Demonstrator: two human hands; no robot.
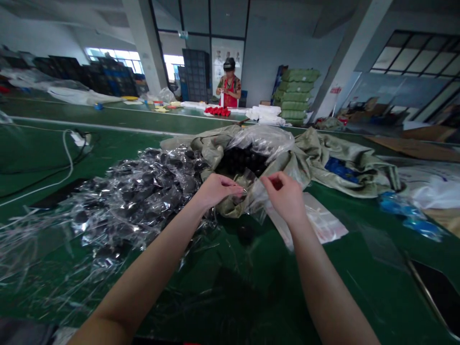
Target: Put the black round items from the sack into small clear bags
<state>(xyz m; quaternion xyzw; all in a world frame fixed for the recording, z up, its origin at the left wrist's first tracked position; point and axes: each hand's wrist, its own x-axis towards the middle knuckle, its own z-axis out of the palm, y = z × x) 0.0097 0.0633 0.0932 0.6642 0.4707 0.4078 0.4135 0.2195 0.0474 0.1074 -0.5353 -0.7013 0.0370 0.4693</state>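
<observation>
My left hand [218, 189] is closed in a pinch on one side of a clear plastic bag [257, 195]. The fingers of my right hand [286, 195] pinch the bag's other side, so it is stretched between both hands. Just below, a dark round piece [245, 234] lies on the green table [230, 268]. Behind my hands an open greyish-green sack [212, 148] holds many black round pieces [244, 160]. To the left spreads a large pile of black pieces in clear wrappers [140, 196]. Flat plastic bags [325, 220] lie beneath and beside my right hand.
A second sack [373, 175] with blue pieces [340, 169] lies at the right, near blue wrapped pieces [409, 213]. A phone [436, 292] is at the right edge. Cables [70, 163] and plastic strips [21, 249] are on the left. Another person [230, 86] stands across the tables.
</observation>
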